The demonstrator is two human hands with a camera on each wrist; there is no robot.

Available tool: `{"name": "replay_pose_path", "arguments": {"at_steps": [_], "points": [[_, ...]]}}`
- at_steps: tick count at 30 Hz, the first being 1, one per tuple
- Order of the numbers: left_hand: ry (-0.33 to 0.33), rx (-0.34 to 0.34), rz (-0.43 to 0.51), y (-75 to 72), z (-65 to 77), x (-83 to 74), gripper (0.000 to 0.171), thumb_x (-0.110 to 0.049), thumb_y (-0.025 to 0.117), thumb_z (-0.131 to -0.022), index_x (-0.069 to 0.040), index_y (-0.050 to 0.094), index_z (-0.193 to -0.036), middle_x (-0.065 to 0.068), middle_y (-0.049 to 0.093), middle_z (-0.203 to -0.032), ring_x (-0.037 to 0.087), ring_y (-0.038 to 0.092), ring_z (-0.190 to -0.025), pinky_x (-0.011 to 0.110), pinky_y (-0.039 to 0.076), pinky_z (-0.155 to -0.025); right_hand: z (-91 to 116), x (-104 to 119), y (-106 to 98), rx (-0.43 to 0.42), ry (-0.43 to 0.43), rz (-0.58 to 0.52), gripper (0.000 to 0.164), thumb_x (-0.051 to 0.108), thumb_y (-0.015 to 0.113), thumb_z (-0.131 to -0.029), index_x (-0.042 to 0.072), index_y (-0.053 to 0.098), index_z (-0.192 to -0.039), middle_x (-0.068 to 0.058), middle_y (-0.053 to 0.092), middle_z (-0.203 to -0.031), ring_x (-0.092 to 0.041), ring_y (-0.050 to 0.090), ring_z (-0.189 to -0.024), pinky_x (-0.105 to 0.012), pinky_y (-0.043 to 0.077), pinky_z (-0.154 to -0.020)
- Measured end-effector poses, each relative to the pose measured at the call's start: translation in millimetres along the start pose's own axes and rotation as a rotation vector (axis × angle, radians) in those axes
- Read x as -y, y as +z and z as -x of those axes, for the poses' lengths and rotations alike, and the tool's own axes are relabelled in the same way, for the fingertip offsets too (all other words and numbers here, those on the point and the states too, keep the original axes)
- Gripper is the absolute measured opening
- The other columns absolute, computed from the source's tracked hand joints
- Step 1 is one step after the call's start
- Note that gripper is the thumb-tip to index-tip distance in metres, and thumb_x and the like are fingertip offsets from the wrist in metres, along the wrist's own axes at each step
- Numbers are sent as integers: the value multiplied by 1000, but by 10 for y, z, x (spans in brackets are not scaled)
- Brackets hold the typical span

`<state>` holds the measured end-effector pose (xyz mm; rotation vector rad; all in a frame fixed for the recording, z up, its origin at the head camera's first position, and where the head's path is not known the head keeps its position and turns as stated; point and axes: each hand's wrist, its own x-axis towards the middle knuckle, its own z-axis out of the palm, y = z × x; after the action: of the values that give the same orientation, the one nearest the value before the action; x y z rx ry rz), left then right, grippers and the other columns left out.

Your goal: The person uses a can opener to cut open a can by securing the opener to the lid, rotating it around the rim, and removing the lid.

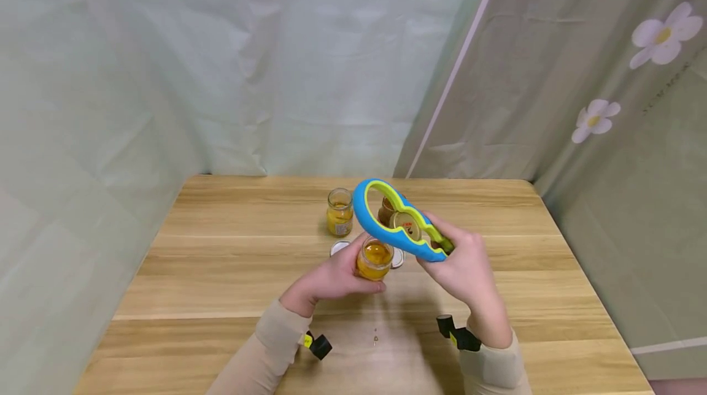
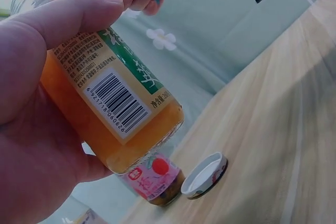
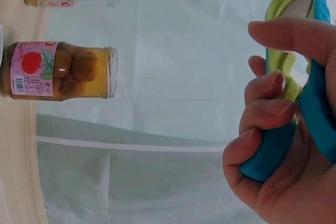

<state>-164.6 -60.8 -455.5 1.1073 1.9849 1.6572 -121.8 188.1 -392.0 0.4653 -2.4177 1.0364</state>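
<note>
My left hand (image 1: 339, 272) grips an open glass jar (image 1: 374, 263) of orange-yellow contents, its fingers and thumb wrapped round the side. In the left wrist view, the jar's label (image 2: 118, 100) shows a barcode and a green band. My right hand (image 1: 464, 260) holds a blue-and-green jar opener (image 1: 367, 214) by its handles, above and right of the jar mouth. Within the opener's loop sits a gold-coloured lid (image 1: 405, 223). In the right wrist view, fingers (image 3: 262, 111) curl round the handles and the thumb lies across the opener.
Behind my hands stand an open jar of yellow fruit (image 1: 339, 218) and an open brown-filled jar (image 3: 79, 72) with a pink label. Lids (image 1: 339, 247) lie beside the held jar. Small drops (image 1: 375, 338) dot the wooden table (image 1: 210, 272); curtains (image 1: 331, 64) hang behind it.
</note>
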Motion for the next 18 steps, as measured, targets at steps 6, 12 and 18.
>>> {"name": "replay_pose_path", "arguments": {"at_steps": [6,12,18], "points": [[-35,-32,10,-63,23,-114,71,-11,81,-82,-24,39,-139,-5,53,-136,15,49,-122,51,35,-110,-2,5,-25,-50,41,-34,60,10,84,-67,17,69,-125,0,73,-93,-12,59,-66,-34,51,-52],[-73,-106,49,-138,57,-31,70,-8,82,-80,-21,40,-136,1,54,-127,18,51,-118,52,35,-109,1,2,-42,-62,55,-31,61,11,85,-66,18,69,-124,2,73,-94,-12,58,-66,-34,50,-51],[-87,-172,75,-224,90,-56,70,-6,81,-81,-24,41,-135,9,61,-121,20,56,-112,53,40,-104,-4,-3,-51,-74,57,-19,59,13,86,-67,19,70,-124,2,73,-94,-12,59,-66,-35,50,-51]]}}
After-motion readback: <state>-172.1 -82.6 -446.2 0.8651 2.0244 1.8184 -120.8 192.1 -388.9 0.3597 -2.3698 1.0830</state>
